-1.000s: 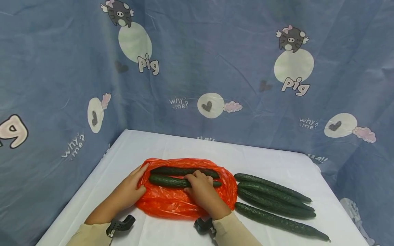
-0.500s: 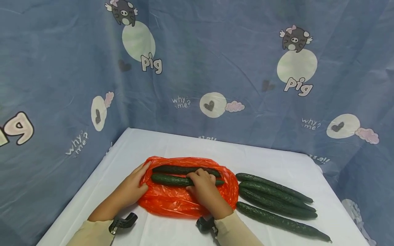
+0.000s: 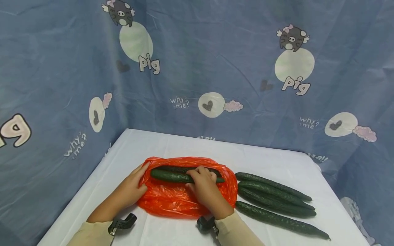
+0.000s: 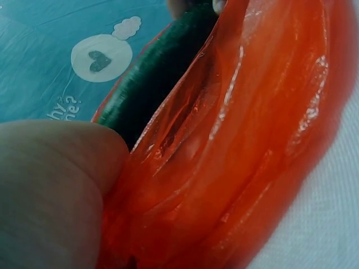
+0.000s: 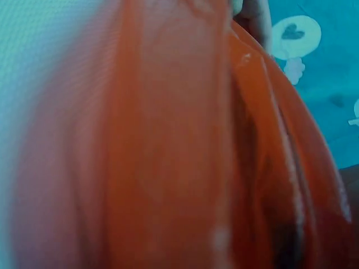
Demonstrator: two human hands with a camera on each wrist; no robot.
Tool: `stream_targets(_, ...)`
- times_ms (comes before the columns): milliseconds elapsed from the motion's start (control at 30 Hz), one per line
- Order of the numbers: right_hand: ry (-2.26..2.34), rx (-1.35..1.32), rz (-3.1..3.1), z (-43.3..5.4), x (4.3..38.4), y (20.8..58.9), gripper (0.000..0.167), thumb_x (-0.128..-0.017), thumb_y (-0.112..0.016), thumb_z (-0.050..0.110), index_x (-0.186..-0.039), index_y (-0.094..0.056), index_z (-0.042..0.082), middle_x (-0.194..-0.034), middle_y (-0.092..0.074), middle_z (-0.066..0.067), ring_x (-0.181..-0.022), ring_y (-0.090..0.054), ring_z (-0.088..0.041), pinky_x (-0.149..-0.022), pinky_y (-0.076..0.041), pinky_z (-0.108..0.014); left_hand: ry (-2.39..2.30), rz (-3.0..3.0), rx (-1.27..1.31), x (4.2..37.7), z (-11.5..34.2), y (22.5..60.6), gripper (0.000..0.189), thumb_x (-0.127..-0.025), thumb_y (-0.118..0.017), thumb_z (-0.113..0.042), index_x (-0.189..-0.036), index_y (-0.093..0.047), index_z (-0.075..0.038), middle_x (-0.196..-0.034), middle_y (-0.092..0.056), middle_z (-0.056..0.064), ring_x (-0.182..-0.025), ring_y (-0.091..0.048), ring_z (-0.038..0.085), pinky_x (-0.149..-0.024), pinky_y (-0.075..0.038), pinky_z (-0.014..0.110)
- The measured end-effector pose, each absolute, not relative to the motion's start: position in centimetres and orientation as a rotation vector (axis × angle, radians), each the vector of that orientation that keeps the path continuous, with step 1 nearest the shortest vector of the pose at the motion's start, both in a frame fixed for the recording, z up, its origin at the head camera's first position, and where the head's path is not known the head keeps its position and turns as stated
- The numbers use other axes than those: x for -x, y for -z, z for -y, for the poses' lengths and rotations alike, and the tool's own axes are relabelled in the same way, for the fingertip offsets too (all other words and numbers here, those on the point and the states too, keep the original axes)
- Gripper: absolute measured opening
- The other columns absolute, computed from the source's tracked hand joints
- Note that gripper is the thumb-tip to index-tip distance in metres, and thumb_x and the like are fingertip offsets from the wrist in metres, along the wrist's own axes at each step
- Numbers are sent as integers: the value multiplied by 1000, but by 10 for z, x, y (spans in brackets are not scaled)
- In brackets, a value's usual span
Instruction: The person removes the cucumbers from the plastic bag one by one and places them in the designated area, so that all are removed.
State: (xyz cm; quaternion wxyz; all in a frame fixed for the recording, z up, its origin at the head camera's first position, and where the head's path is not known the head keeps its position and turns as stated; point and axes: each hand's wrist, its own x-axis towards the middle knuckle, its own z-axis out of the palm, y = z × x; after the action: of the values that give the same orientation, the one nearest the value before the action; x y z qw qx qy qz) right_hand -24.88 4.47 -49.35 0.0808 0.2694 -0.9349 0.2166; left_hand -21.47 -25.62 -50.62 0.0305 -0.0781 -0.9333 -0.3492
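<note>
A red plastic bag (image 3: 172, 205) lies with its mouth spread wide on the white table. Inside it, my right hand (image 3: 204, 188) grips a long dark green cucumber (image 3: 169, 176) from above, right of its middle. This cucumber overlaps a second cucumber (image 3: 176, 168) behind it in the head view. At the bag's left end, my left hand (image 3: 133, 187) holds the rim, fingers along the far side and thumb on the near side. The left wrist view has the thumb (image 4: 56, 185) on the plastic beside a cucumber end. Red film fills most of the right wrist view.
To the right of the bag several cucumbers (image 3: 277, 201) lie side by side, their left ends close to the bag. The white cloth (image 3: 172, 141) covers the table, and a blue printed curtain (image 3: 197, 68) stands behind it. A black wrist camera mount (image 3: 123, 222) sits at each cuff.
The cucumber in my right hand has shifted slightly toward the far side of the bag and covers more of the one behind. My left hand stays at the rim.
</note>
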Motion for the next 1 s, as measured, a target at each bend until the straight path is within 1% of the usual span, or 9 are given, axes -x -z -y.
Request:
stream_targets(200, -599, -824, 2749, -44, 248, 486, 41, -95, -77, 33, -134, -67, 24, -114, -59, 3, -110, -55, -17, -97, -34, -46, 1082, 2880, 237, 214, 257, 506, 85, -90, -63, -3, -166, -25, -5, -170, -25, 24, -152, -32, 51, -111, -39, 66)
stream_targets(433, -624, -811, 2727, -44, 247, 475, 42, -92, -80, 29, -132, -68, 24, -113, -59, 3, -109, -57, -18, -92, -34, -43, 1074, 2866, 249, 215, 258, 505, 86, -90, -62, -2, -167, -24, -7, -171, -26, 22, -152, -33, 50, -110, -40, 65)
stream_targets(633, -629, -792, 2722, -48, 248, 465, 41, -93, -79, 33, -131, -68, 25, -115, -61, 3, -108, -58, -16, -89, -34, -41, 1071, 2868, 254, 215, 258, 504, 86, -90, -63, -2, -167, -25, -8, -171, -26, 22, -151, -34, 50, -109, -42, 65)
stream_targets(833, -624, -793, 2730, -55, 248, 456, 42, -94, -76, 34, -134, -67, 25, -116, -61, 3, -112, -58, -16, -96, -37, -46, 1071, 2867, 254, 215, 259, 502, 85, -90, -61, -2, -167, -25, -8, -170, -26, 23, -151, -34, 51, -110, -41, 68)
stream_targets(1000, -610, -763, 2694, -66, 245, 453, 42, -93, -79, 32, -132, -68, 23, -115, -62, 3, -110, -61, -17, -92, -37, -46, 1093, 2887, 255, 216, 259, 503, 85, -90, -60, -3, -167, -24, -10, -170, -26, 25, -151, -34, 52, -112, -38, 68)
